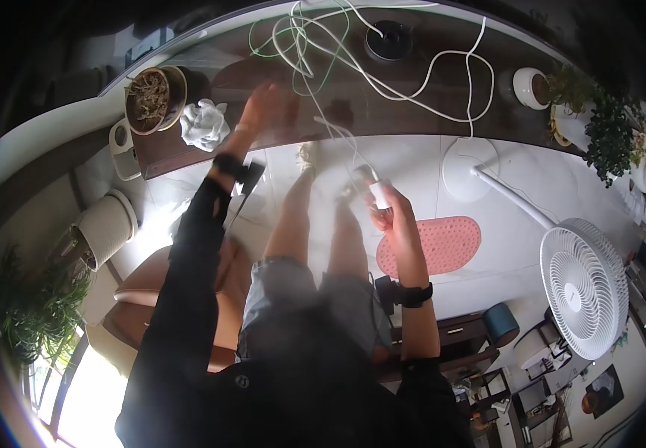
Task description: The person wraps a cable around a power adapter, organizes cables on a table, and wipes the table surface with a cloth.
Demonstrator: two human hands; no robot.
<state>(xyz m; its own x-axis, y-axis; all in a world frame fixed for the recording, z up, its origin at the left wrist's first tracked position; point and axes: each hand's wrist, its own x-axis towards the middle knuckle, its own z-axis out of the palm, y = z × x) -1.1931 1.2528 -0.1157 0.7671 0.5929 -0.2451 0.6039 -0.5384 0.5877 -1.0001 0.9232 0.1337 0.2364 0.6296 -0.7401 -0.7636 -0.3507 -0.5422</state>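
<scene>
Clearly, the right grip (pixel 393 210) is clamped on a small white block-shaped plug or adapter (pixel 379 196), held up over the floor, just short of the glossy dark brown counter (pixel 517 123). A thin white cord (pixel 370 169) runs from the block towards the counter, ahead and to the left of that grip. Its slack could snag in the tangle of thicker white cable (pixel 493 78) and thin green cable (pixel 263 54) beyond; a sharp pull might then drag the flat round black device (pixel 388 46), which has a white cable at it. Another strand appears to drop to the white standing fan (pixel 573 291), right of the right grip, so a tug there could unsettle it. Near the left grip (pixel 261 104) lie a crumpled white cloth or paper (pixel 203 125) and a brown pot of dried plant matter (pixel 147 101); a careless sweep to the left could knock the pot.

The left grip is blurred: no object shows in it, and I cannot tell whether its fingers are apart or together, or whether it touches the counter. The right fingers hide part of the block, so prongs or sockets cannot be made out. The cables' far ends are cut off or lost in the tangle.
</scene>
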